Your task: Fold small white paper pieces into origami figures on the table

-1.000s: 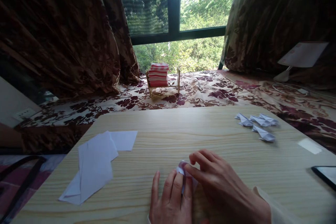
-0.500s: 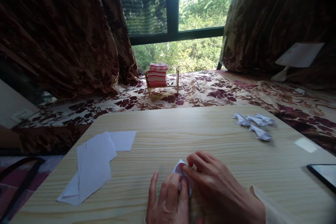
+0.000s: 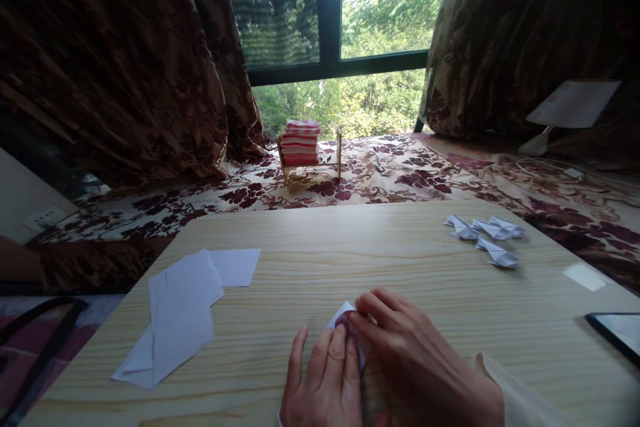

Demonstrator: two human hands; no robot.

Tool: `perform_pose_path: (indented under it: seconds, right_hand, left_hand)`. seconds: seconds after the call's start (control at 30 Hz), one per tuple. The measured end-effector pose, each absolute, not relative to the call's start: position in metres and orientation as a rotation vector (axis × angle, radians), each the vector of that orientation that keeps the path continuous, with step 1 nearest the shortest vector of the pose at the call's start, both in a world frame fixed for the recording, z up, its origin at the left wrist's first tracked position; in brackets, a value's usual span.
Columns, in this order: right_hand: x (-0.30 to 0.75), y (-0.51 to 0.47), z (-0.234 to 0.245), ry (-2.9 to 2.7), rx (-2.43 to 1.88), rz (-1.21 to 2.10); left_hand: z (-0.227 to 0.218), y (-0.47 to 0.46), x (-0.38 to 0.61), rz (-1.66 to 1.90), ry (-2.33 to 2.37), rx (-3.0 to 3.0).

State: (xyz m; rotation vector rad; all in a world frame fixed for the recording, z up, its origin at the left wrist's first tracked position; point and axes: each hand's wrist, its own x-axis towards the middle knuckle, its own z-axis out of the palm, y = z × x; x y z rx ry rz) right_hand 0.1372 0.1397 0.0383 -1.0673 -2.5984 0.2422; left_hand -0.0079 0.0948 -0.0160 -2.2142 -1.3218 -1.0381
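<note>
A small piece of folded white paper (image 3: 343, 310) lies on the table near its front edge, mostly covered by both hands. My left hand (image 3: 324, 377) presses on it from the near side, fingers stretched out and lying over the paper, the little finger spread apart. From the right, my right hand (image 3: 417, 343) is closed, thumb and index finger pinching the paper's upper right edge. The creases under the fingers are hidden.
Loose white paper sheets (image 3: 183, 317) overlap on the left of the wooden table (image 3: 300, 233). Several folded paper pieces (image 3: 497, 253) sit at the back right. A dark-edged tablet or phone (image 3: 617, 337) is at the right edge. Behind stands a small rack with striped cloths (image 3: 300, 143).
My left fingers have slid slightly forward over the paper, covering more of it. My right hand keeps nearly the same place.
</note>
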Motion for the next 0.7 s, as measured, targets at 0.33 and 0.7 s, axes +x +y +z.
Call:
perform_pose_path:
  seconds: [0.33,0.7]
  right_hand:
    - [0.1405,0.1375,0.0367,-2.589,-1.017,0.228]
    - [0.1381,0.1400,0.0372,-2.600,-1.167,0.124]
  left_hand:
    - [-0.0156,0.0964,-0.0045,-1.001,-1.418,-2.230]
    - [-0.0105,0.0944,-0.0038,-1.027,-1.407,-2.249]
